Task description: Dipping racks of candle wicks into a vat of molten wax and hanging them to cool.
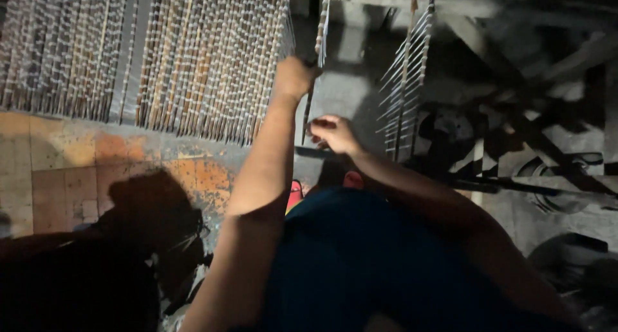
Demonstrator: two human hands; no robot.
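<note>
My left hand (295, 76) is raised and closed around a long thin stick (320, 33) studded with small white pieces, held upright. My right hand (333, 133) sits lower and pinches the bottom end of that same stick. To the left, a dense row of similar studded sticks (161, 55) leans in a rack. A second stick with sideways spikes (405, 81) hangs just right of my hands.
Worn orange and tan floor tiles (77, 171) lie at the left, with a dark shadow (148, 210) across them. Dark wooden beams and machine parts (534, 139) fill the right side. My dark blue clothing (360, 261) covers the lower centre.
</note>
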